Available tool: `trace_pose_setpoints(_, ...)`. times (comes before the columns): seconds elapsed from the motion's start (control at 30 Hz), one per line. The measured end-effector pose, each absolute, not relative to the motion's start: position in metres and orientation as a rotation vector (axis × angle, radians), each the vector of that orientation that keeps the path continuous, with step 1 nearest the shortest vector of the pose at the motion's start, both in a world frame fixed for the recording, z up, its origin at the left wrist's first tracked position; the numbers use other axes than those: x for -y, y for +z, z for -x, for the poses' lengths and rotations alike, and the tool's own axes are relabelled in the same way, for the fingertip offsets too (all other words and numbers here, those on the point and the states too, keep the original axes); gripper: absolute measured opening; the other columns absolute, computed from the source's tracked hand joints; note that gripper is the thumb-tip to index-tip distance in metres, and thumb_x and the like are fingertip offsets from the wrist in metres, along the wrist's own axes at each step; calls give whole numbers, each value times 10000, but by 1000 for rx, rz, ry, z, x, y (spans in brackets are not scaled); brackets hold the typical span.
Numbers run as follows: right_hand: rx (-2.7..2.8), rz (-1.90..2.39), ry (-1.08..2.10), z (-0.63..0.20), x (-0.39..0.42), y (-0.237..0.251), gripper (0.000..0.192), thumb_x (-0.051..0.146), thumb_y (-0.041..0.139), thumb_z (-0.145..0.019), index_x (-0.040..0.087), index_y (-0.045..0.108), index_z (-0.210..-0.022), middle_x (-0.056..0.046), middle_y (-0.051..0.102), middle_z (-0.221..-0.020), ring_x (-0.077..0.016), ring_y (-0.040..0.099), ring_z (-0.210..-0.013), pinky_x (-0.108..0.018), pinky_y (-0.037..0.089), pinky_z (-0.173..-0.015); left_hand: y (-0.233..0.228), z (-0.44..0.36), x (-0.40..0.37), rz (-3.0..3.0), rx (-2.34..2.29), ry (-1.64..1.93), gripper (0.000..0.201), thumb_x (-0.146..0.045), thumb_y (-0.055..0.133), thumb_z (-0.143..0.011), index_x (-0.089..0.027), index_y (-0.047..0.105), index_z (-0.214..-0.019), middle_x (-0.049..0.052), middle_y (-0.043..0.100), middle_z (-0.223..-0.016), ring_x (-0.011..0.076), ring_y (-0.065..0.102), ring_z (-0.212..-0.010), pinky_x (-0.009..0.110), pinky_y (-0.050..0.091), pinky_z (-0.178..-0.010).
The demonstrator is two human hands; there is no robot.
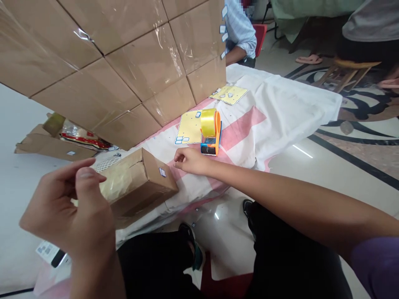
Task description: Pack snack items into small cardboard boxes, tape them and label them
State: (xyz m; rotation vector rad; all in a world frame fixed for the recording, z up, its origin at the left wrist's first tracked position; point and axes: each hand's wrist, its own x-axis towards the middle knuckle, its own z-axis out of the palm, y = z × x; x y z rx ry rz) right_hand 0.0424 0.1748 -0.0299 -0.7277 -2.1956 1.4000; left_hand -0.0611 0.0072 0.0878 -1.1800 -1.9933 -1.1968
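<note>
My left hand [71,207] is raised close to the camera, fingers curled toward the thumb. Anything in that grip is hidden. Behind it lies a cardboard box [162,182] with clear tape across its top and a small blue-edged white label [162,172] on its end. Just past the box's right end, my right hand [190,161] hovers over the cloth with fingers curled in. I cannot make out whether it pinches something small. An orange-and-blue tape dispenser [217,137] with a yellowish tape roll [208,122] stands beyond it, next to a yellow label sheet [189,126].
Stacked taped cartons [124,62] form a wall behind. A second yellow sheet [232,94] lies on the white-and-pink cloth [280,99]. At left are an opened carton [40,143] and a white card with printed code [46,251]. Another person [240,31] sits behind the stack; a wooden stool [355,64] stands right.
</note>
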Motion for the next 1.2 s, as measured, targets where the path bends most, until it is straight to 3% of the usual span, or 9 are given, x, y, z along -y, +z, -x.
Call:
trace_pose_setpoints(0.07, 2236, 602, 1431, -48, -176, -29, 146, 185, 679, -846, 147, 663, -986, -50, 704, -1006, -165, 649, -932, -279, 483, -816, 87, 74, -2, 1149, 2040, -1076, 294, -323, 593, -920, -134, 766, -1064, 53, 701, -820, 193, 655, -789, 331, 518, -774)
trace_pose_setpoints(0.13, 2315, 440, 1413, -53, -175, -27, 527, 288, 763, -806, 158, 596, -1289, -124, 627, -1321, -249, 590, -1210, -367, 459, -998, 82, 83, 0, 1256, 2152, -868, 331, -394, 576, -941, -163, 746, -1108, 73, 745, -975, 248, 688, -954, 406, 528, -897)
trace_pose_setpoints(0.23, 2426, 159, 1328, -50, -172, -21, 1211, 496, 869, -664, 207, 168, -1608, -173, 219, -1657, -334, 197, -1536, -456, 236, -1219, 72, 90, 2, 1581, 2311, -507, 432, -459, 470, -995, -181, 655, -1269, 109, 688, -1294, 321, 598, -1267, 532, 448, -1063)
trace_pose_setpoints(0.3, 2434, 10, 1290, -42, -169, -18, 1357, 540, 860, -661, 198, -35, -1622, -185, 59, -1688, -315, 58, -1569, -436, 158, -1251, 66, 92, 2, 1712, 2289, -421, 463, -447, 397, -1024, -176, 598, -1341, 122, 619, -1407, 333, 499, -1385, 574, 390, -1115)
trace_pose_setpoints(0.43, 2384, -132, 1252, -18, -164, -11, 1423, 497, 885, -650, 216, -129, -1608, -209, 116, -1667, -315, 156, -1547, -426, 248, -1221, 64, 88, 3, 1727, 2040, -589, 435, -402, 419, -1012, -214, 564, -1377, 114, 610, -1420, 329, 475, -1407, 576, 357, -1143)
trace_pose_setpoints(0.63, 2346, -163, 1117, -23, -144, 25, 1046, 417, 871, -663, 236, 337, -1544, -111, 542, -1332, -318, 427, -1318, -418, 447, -1083, 80, 48, 10, 1775, 1484, -893, 324, -199, 585, -906, -169, 660, -1220, 142, 688, -1303, 294, 595, -1294, 488, 334, -1174)
trace_pose_setpoints(0.77, 2156, 13, 977, -79, -154, 60, 1006, 457, 864, -661, 303, 354, -1514, -110, 411, -1392, -270, 441, -1331, -392, 466, -1076, 84, 14, 13, 2001, 1112, -945, 270, -87, 642, -807, -165, 713, -1056, 86, 770, -1121, 243, 664, -1181, 423, 331, -1170)
trace_pose_setpoints(0.9, 1851, 459, 503, -160, -205, 74, 963, 431, 877, -619, 306, 405, -1449, -123, 315, -1411, -322, 364, -1383, -490, 450, -1089, 81, -17, 1, 2230, 1056, -1013, 218, -126, 604, -857, -180, 710, -1039, 49, 773, -1115, 209, 685, -1102, 373, 367, -1100)
trace_pose_setpoints(1.2, 1484, 1550, 176, -320, -271, 12, 940, 551, 749, -672, 242, 345, -1462, -167, 318, -1349, -366, 396, -1350, -482, 442, -1061, 21, -58, -32, 2522, 1046, -1158, 163, -233, 527, -935, -219, 685, -970, 5, 770, -981, 177, 693, -963, 347, 464, -958)
